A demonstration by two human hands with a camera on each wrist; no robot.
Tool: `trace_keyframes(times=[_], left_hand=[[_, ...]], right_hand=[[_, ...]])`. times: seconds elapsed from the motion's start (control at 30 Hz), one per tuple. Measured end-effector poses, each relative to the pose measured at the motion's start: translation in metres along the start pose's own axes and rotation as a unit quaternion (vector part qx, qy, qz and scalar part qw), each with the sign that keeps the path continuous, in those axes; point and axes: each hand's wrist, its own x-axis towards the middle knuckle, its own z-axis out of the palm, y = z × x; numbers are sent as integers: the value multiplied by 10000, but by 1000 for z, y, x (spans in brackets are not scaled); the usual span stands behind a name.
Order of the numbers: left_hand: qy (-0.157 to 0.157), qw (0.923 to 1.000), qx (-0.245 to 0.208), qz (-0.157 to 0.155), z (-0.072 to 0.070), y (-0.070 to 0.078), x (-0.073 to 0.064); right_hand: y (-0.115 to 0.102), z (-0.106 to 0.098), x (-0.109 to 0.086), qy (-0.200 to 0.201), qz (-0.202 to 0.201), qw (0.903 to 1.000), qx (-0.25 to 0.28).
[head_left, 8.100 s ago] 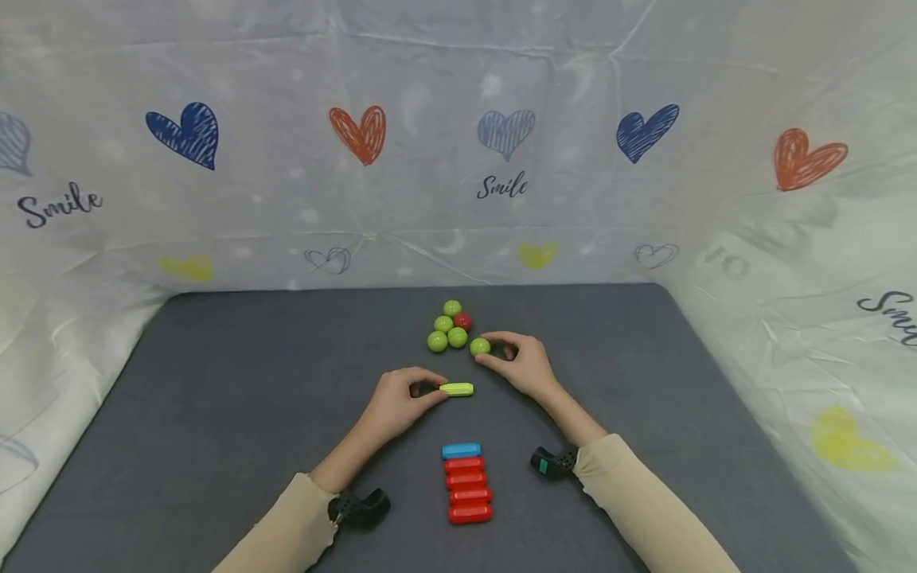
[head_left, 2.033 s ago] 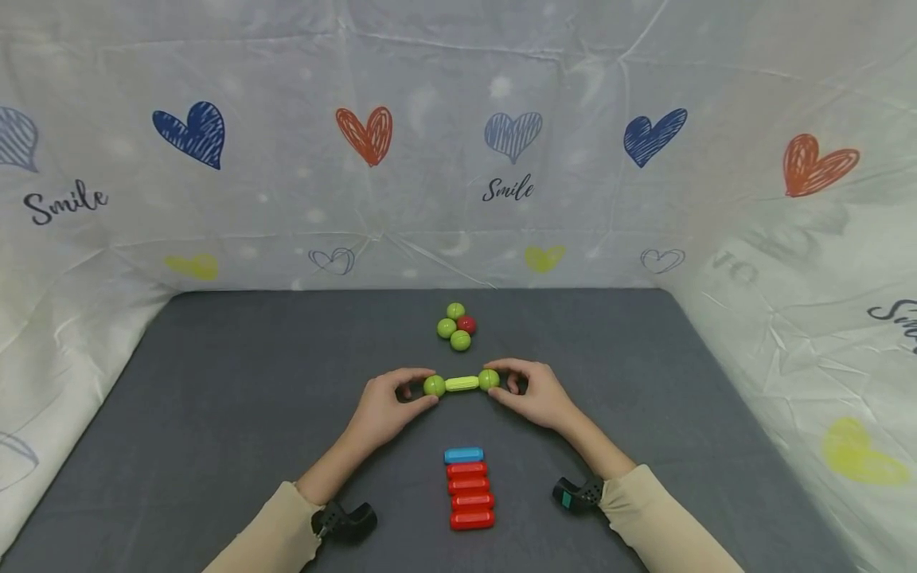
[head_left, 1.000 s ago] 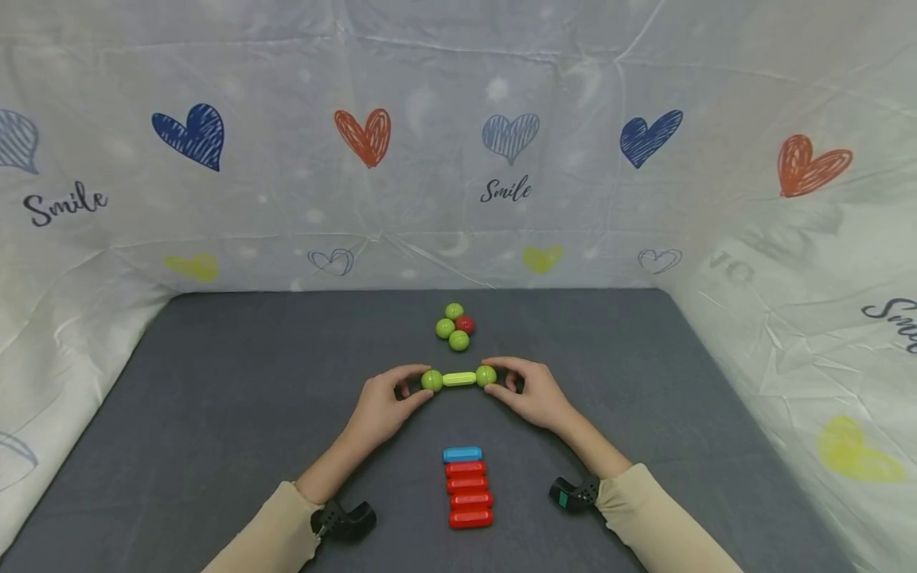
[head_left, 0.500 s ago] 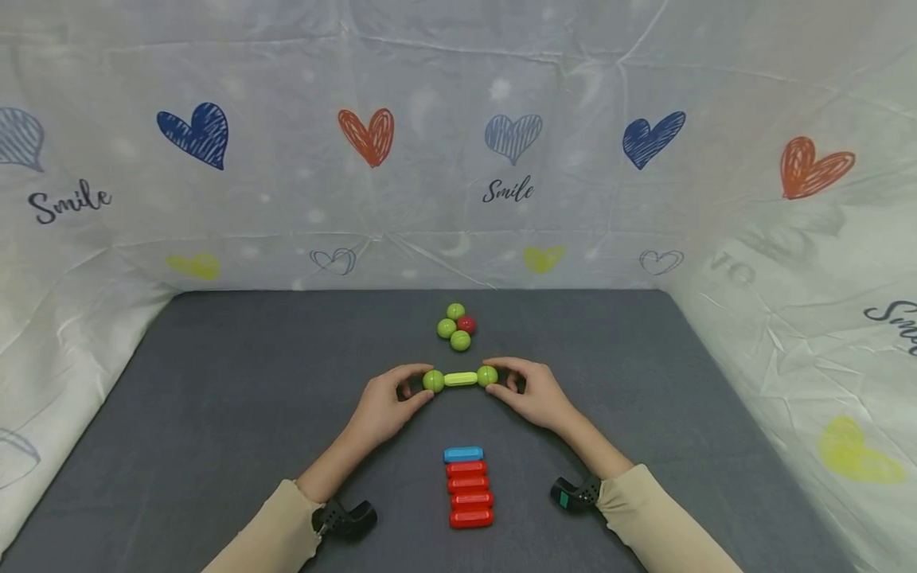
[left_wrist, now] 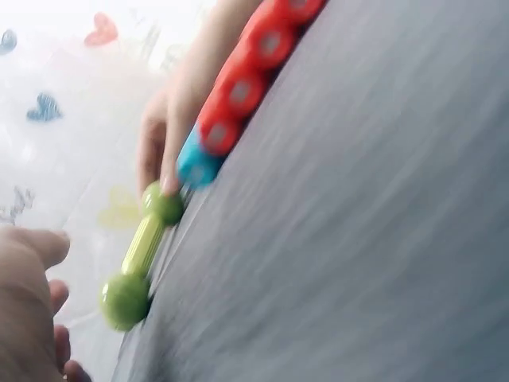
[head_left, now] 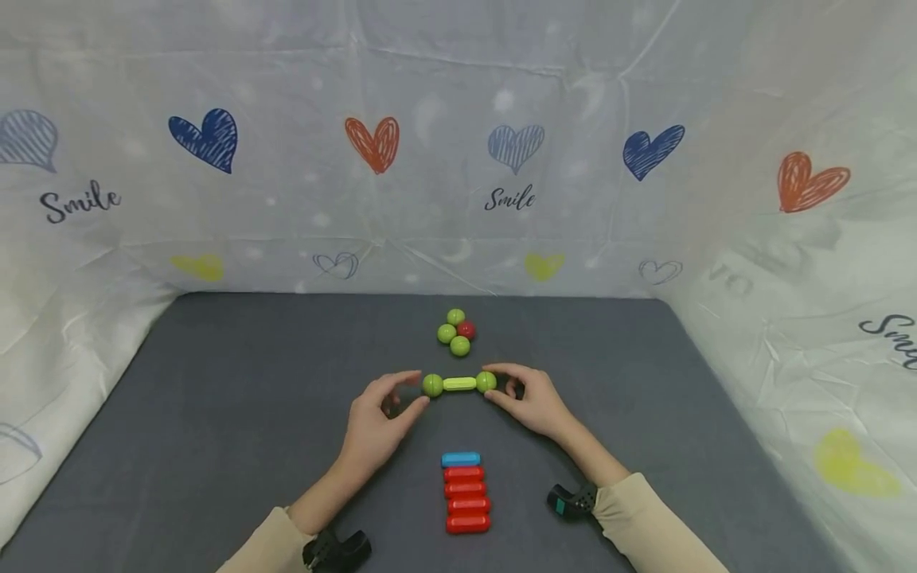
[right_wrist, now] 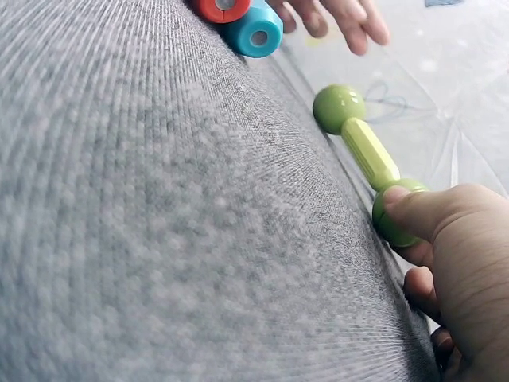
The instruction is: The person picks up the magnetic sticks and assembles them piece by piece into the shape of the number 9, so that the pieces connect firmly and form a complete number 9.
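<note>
A yellow-green rod [head_left: 459,383] lies on the dark cloth with a green ball on each end, making a dumbbell shape. My right hand [head_left: 533,402] pinches the right green ball [head_left: 486,382] between thumb and fingers; the right wrist view shows the thumb on that ball [right_wrist: 398,215]. Beside the left green ball [head_left: 433,385], my left hand [head_left: 372,426] stands with thumb and fingers spread. In the left wrist view a gap shows between my left hand [left_wrist: 28,294] and the near ball [left_wrist: 125,302].
Behind the dumbbell shape sit several loose green balls [head_left: 460,346] and one red ball [head_left: 466,329]. Nearer me, a blue rod [head_left: 461,459] and several red rods [head_left: 468,505] lie in a column. A printed white sheet [head_left: 444,159] hangs at the back and sides.
Eight seconds ago the rod was bare in my left hand; two green balls have since left the pile and joined its ends. Within the last half second my left hand let go of the left ball.
</note>
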Motion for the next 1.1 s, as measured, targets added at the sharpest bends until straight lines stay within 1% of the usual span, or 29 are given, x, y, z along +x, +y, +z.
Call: trace_keyframes(times=[0.03,0.1,0.17,0.23,0.3,0.33,0.43,0.63,0.83,0.93,1.1], left_hand=[[-125,9999,-32,-2,1,3,-5],[-570,9983,-62,-131,5,9,-14],[-1117,9932,-28,-317,8,16,-21],[-1619,9858,43,-449,11,21,-26],[-1943,9797,127,-486,13,25,-28],[-2022,9780,147,-487,14,26,-29],[-2080,9769,177,-456,14,29,-30],[-2151,9751,324,-433,9,28,-30],[-2238,9737,263,-338,7,25,-28],[-2244,9739,240,-243,7,23,-27],[-2311,9725,268,95,7,21,-27]], right_hand=[[1,0,0,-2,3,10000,-1],[1,0,0,-12,4,10000,32],[1,-1,1,-13,5,10000,44],[0,-3,1,-1,17,10000,36],[-1,-5,1,14,42,10000,27],[0,-5,1,16,49,10000,12],[0,-5,1,-11,74,10000,-4],[0,0,1,-43,43,10000,39],[1,1,1,-13,24,10000,55],[1,1,2,-3,21,10000,66],[2,1,1,-12,12,10000,27]])
